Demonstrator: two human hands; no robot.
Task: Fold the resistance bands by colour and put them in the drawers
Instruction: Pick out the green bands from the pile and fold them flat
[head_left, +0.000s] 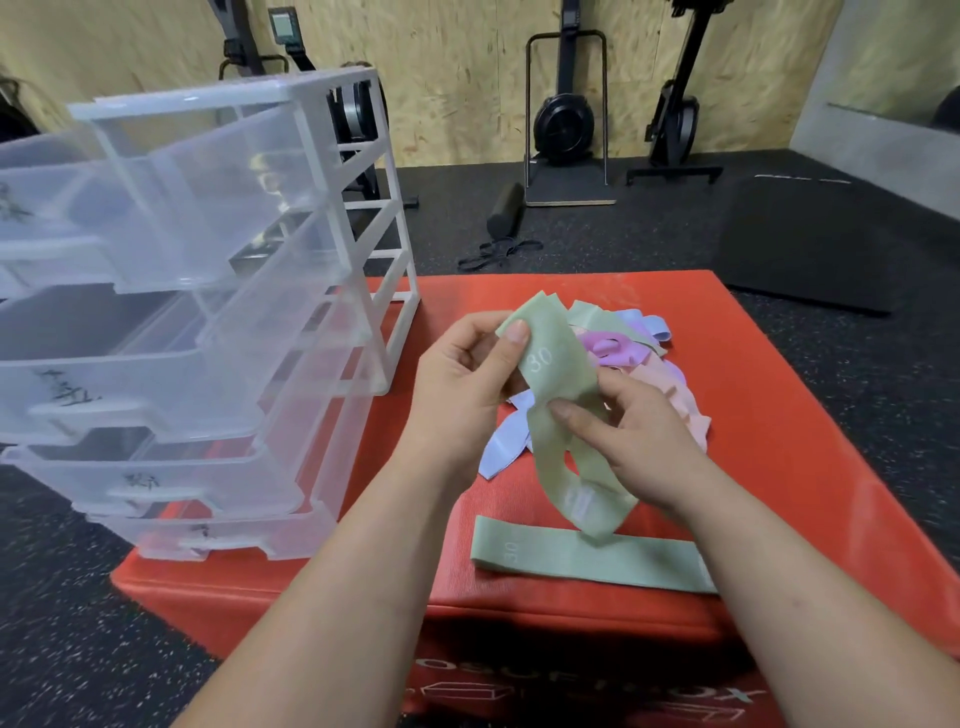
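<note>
**Hands stretch green band above red box, drawers waiting at left**

Hands meet over a red box in a gym, a green band marked "30" held between them. The left hand pinches the band's upper end, thumb on its face and fingers closed behind it. The right hand grips lower down, thumb pressed on the fabric and fingers curled shut behind it. The band's long axis runs on a slant from the upper left, at the left hand, down towards the person, and its free loop hangs below the right hand, its tip just above a second green band.

That second band lies flat on the surface near the front edge, its long axis running left to right, crosswise to the held one. It appears to be already laid out; the right forearm passes over its right end.

Behind the hands sits a loose pile of green, purple, pink and blue bands, unsorted. A blue band lies just under the left wrist.

The clear drawer unit stands on the box to the left, its drawers pulled out, so the left hand is the nearer one to it. The next move likely turns on bringing the hanging loop up to the pinched end, folding the band along its length before it travels left.
</note>
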